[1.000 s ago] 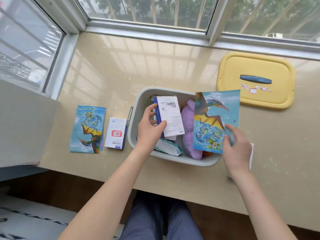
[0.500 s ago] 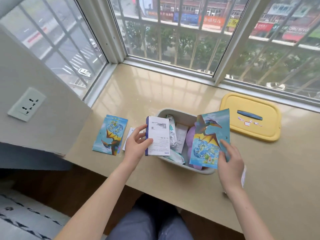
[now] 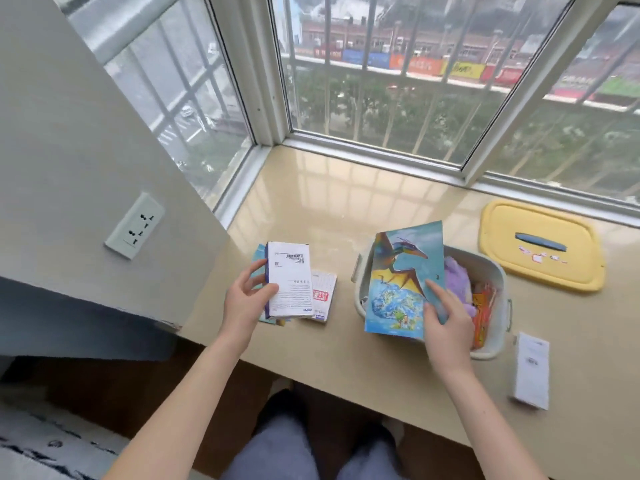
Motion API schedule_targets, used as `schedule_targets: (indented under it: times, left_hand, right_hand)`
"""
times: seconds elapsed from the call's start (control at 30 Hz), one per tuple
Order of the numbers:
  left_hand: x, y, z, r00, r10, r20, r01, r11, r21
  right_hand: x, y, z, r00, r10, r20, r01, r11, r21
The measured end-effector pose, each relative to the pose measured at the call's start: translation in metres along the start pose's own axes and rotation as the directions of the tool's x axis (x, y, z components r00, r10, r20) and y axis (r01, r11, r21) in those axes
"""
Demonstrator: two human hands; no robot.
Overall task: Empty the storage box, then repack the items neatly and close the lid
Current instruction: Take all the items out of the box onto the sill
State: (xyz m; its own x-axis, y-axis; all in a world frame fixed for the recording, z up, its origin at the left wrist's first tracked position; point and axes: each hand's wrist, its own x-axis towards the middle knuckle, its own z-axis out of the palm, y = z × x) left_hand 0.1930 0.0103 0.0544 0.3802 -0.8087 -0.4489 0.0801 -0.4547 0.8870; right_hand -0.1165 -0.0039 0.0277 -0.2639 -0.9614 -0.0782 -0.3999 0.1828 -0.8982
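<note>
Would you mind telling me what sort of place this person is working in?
Most likely a room in an upper-floor flat, at a bay-window ledge. The glossy beige ledge runs under barred windows that look down on trees and a shop-lined street, and a wall socket sits on the wall beside it.

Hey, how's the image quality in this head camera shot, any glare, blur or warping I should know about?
Head view: daylight from the windows puts pale pane-shaped reflections on the glossy counter; wide-angle lens bends the window frames outward; the white box lying at the right and the scene outside are soft and smeared; the dinosaur card and the white box in the left hand read fairly clearly.
</note>
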Motion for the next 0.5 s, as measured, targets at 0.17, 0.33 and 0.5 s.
schedule_targets:
  times: [0.17,0.33,0.5]
  left_hand:
    - [0.048,0.002,-0.078,1.0,-0.019,0.025,0.019,1.0,-0.01]
    - [0.075,-0.009,-0.132,0.995,-0.096,0.021,0.096,0.995,-0.041]
    - [0.094,-0.049,-0.147,0.978,-0.208,-0.005,0.205,0.968,-0.147]
  right_hand:
    - [-0.031,-0.023,0.08,0.994,0.111,-0.018,-0.108,0.985,0.137]
    - [-0.052,-0.028,0.159,0.978,0.197,0.071,-0.205,0.972,0.118]
    - [-0.046,-0.015,0.219,0.962,0.229,0.148,-0.252,0.955,0.157]
